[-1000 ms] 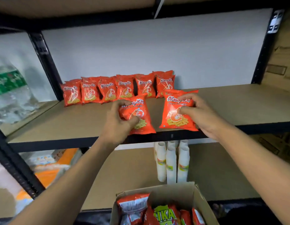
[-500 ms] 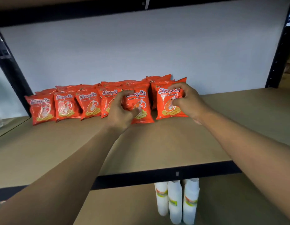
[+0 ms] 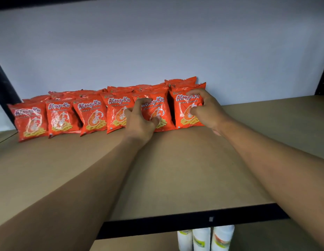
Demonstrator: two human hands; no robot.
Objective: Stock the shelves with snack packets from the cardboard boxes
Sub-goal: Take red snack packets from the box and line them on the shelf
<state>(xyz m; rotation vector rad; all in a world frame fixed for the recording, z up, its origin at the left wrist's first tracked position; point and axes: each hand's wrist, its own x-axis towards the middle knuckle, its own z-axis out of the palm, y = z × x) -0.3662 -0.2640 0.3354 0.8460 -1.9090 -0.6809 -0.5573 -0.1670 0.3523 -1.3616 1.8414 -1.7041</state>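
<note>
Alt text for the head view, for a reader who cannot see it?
The left hand grips the fifth packet, right hand the sixth packet, in a front row of six orange prawn-cracker packets standing at the back of a brown shelf; white cups stand below.

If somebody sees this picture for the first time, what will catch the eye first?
First, the row of orange-red prawn cracker packets, standing along the back of the brown shelf against the white wall. Next, both hands reach in: the left hand grips the second packet from the right, the right hand grips the end packet. Below the shelf edge, white cup stacks peek out.
</note>
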